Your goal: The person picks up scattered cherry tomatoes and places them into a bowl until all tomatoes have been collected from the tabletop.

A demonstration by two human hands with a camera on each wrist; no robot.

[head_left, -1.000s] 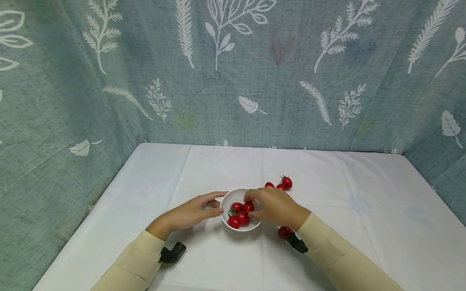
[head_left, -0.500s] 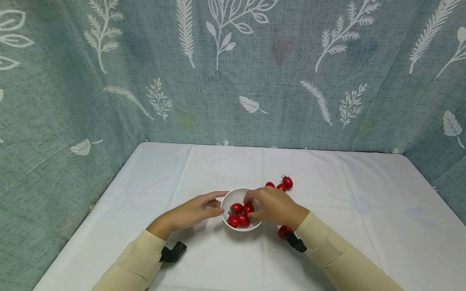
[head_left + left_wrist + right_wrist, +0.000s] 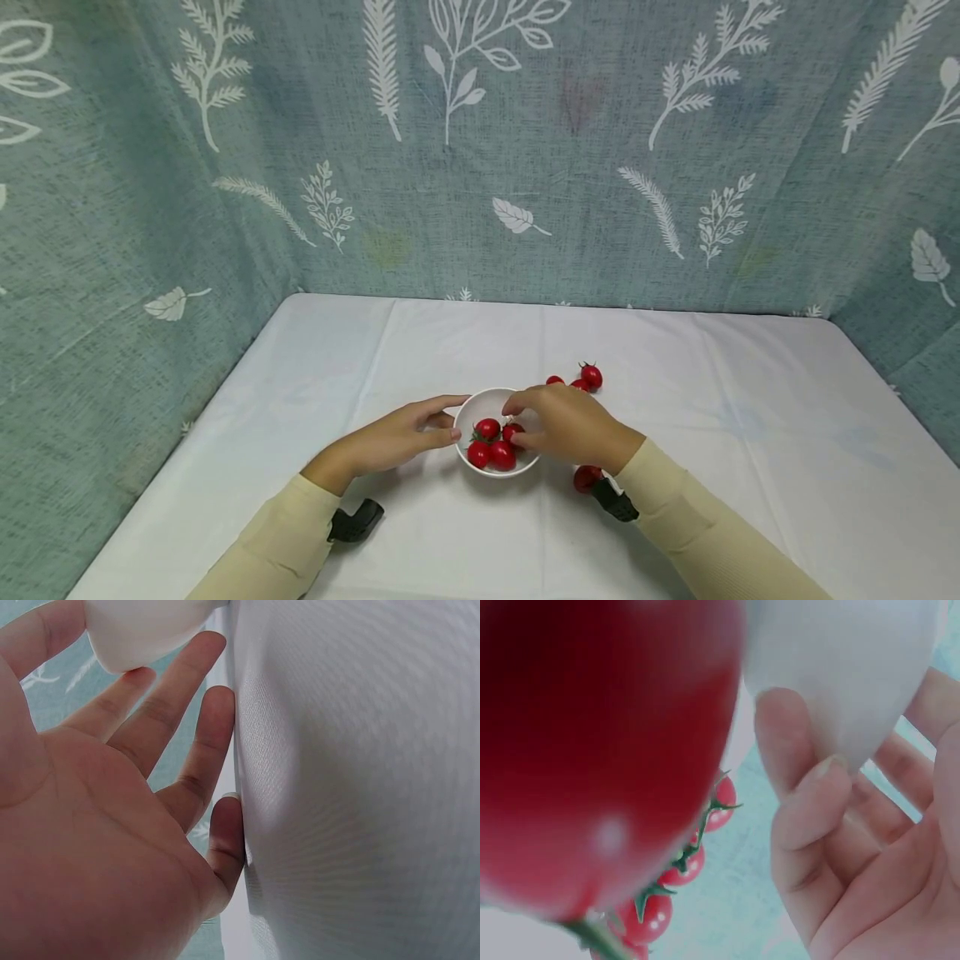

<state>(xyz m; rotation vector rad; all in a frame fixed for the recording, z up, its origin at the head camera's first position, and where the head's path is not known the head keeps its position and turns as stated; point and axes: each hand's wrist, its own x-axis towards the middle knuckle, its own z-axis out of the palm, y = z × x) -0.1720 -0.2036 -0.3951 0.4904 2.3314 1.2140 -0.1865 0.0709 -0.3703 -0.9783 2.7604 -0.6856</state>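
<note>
Cherry tomatoes (image 3: pixel 502 455): probably light, firm, slick, bruisable; best pinched mid-sides.
Left hand (image 3: pixel 388 437): fingers spread, touching white bowl (image 3: pixel 478 407).
Right hand (image 3: pixel 576 425): half-curled over bowl; cannot tell its hold.

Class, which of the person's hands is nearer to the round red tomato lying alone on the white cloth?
Right: the right hand is just beyond the red tomato; the left hand is farther off, at the left side of the round white bowl.

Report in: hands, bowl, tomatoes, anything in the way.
Left hand touching white bowl. Right hand over bowl, fingers at a cherry tomato; grip unclear. Four cherry tomatoes visible inside. Another cherry tomato beside right wrist.
</note>
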